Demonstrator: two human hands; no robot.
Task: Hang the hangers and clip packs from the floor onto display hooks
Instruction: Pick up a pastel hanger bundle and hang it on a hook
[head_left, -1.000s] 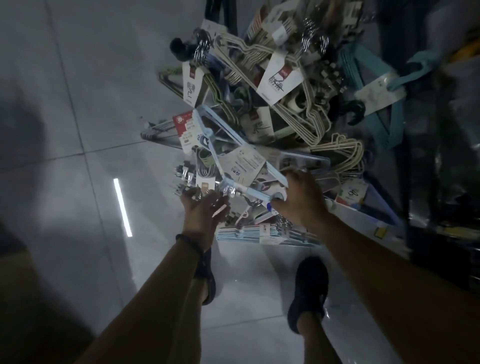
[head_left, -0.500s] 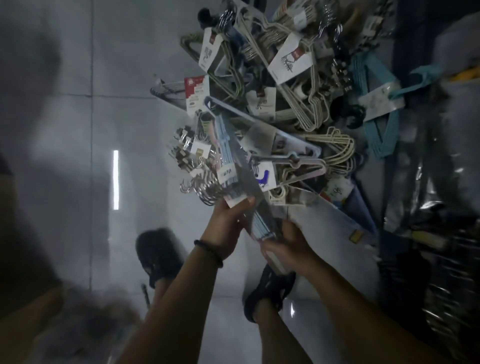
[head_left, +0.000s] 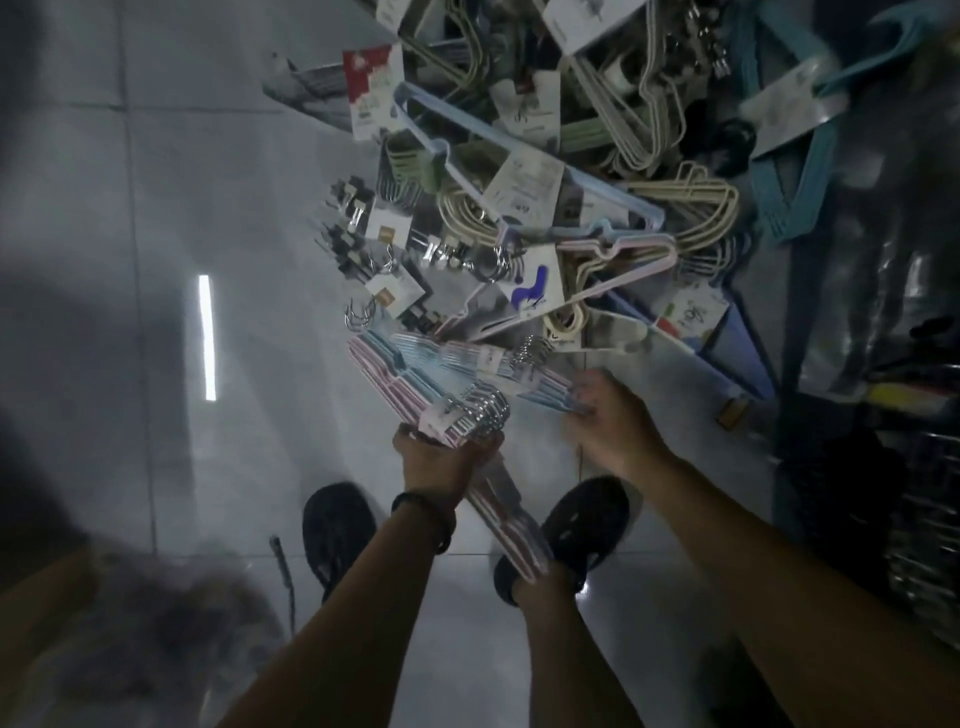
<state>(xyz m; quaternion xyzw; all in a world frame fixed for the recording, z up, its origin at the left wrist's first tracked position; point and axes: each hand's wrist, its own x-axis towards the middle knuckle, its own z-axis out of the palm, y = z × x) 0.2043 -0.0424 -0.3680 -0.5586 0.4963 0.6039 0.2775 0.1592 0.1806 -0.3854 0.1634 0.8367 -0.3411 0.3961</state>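
Note:
A heap of bundled hangers and clip packs (head_left: 524, 187) lies on the grey tiled floor ahead of me. My left hand (head_left: 441, 460) grips a pink bundle of hangers (head_left: 415, 402) just below its cluster of metal hooks, lifted off the floor. One arm of that bundle slants down past my right foot. My right hand (head_left: 608, 415) pinches the near end of a light-blue hanger bundle (head_left: 467, 358), which lies against the pink one. Metal clip packs (head_left: 358, 223) with small cards sit at the heap's left side.
My two dark shoes (head_left: 337, 530) stand on the tile just behind the heap. A teal hanger bundle (head_left: 795, 171) lies at the far right. A dark shelf unit with wire racks (head_left: 883, 467) runs along the right edge. A light strip reflects on the floor to the left.
The view has dropped closer to the floor. The single bundle both hands held has split: my left hand now grips the pink bundle, my right has moved right onto the blue one.

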